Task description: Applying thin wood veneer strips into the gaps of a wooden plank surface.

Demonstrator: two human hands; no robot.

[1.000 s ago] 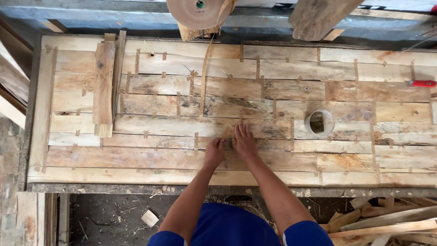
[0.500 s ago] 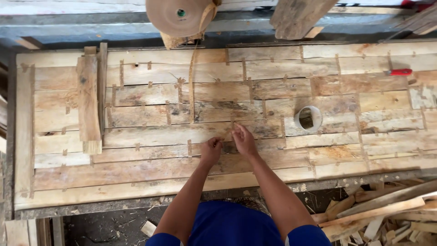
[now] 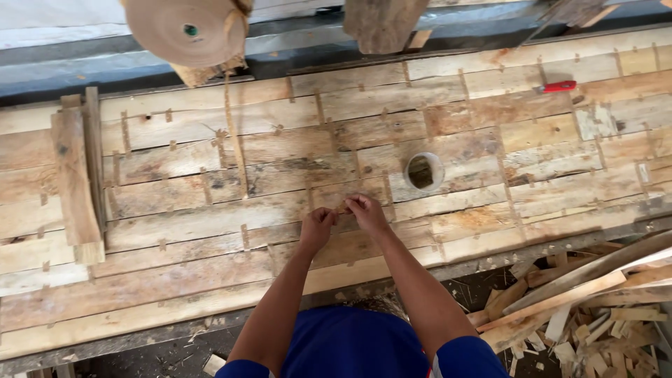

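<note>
A sheet of pale wood strips (image 3: 210,217), joined by short brown tape pieces, covers the bench. My left hand (image 3: 318,225) and my right hand (image 3: 365,210) meet just above its middle with fingers curled. The fingertips of both pinch what looks like a small brown tape piece (image 3: 343,205) over a seam. A small tape roll (image 3: 423,171) lies flat just beyond my right hand. A big roll of brown paper tape (image 3: 185,28) hangs at the far edge. Its loose strip (image 3: 234,133) trails down across the sheet.
Two thick wood blocks (image 3: 73,175) lie on the sheet at the left. A red-handled tool (image 3: 560,86) rests at the far right. A heap of wood offcuts (image 3: 588,301) sits below the bench edge at the right. A dark plank (image 3: 381,21) leans at the top.
My fingers lay flat on the sheet before; now both hands have curled and their fingertips have come together. The view has shifted to the right.
</note>
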